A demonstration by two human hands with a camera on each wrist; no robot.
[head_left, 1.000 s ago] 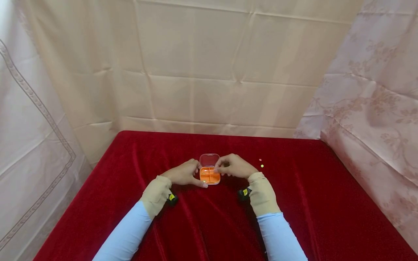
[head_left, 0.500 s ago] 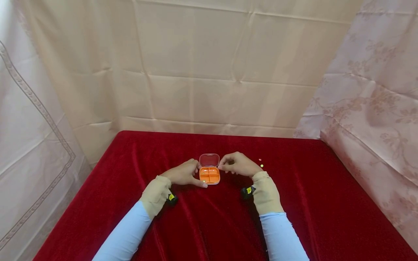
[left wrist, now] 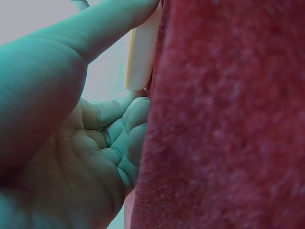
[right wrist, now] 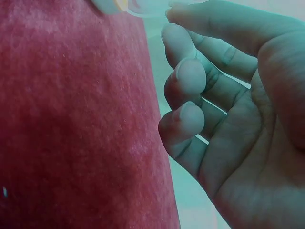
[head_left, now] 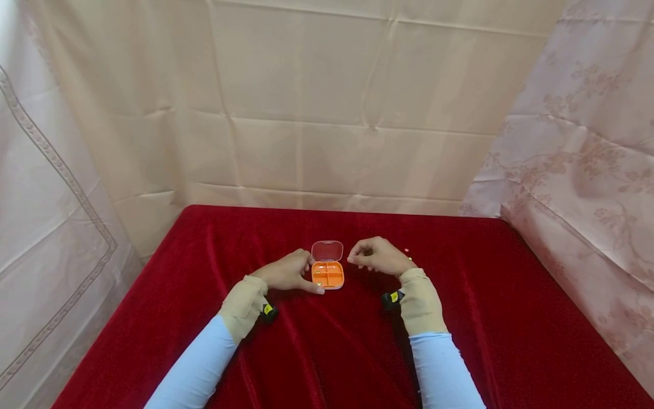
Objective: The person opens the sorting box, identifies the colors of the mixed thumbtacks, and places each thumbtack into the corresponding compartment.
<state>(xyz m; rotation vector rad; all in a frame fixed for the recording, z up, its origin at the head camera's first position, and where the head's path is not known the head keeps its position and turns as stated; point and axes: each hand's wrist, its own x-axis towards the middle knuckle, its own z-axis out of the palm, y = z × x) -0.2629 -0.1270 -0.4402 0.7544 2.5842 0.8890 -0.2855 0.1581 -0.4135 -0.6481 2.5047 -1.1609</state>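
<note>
Head: left hand (head_left: 286, 274) grips orange box (head_left: 335, 278); right hand (head_left: 380, 258), contents unclear, part-hides yellow pellet (head_left: 410, 259); pink pellet (head_left: 406, 250) beyond.

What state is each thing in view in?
Pill box: open, lying on the red cloth
Lid: swung up, off the compartments
Pills in the box: in the two left compartments
Loose pills: on the cloth, one partly hidden
Left hand: holding the box's edge
Right hand: fingers curled, clear of the box; grip unclear
Red cloth: spread, creased

right hand (right wrist: 240, 131): fingers curled | red cloth (right wrist: 81, 119): left | case (right wrist: 108, 5): top, cropped
</note>
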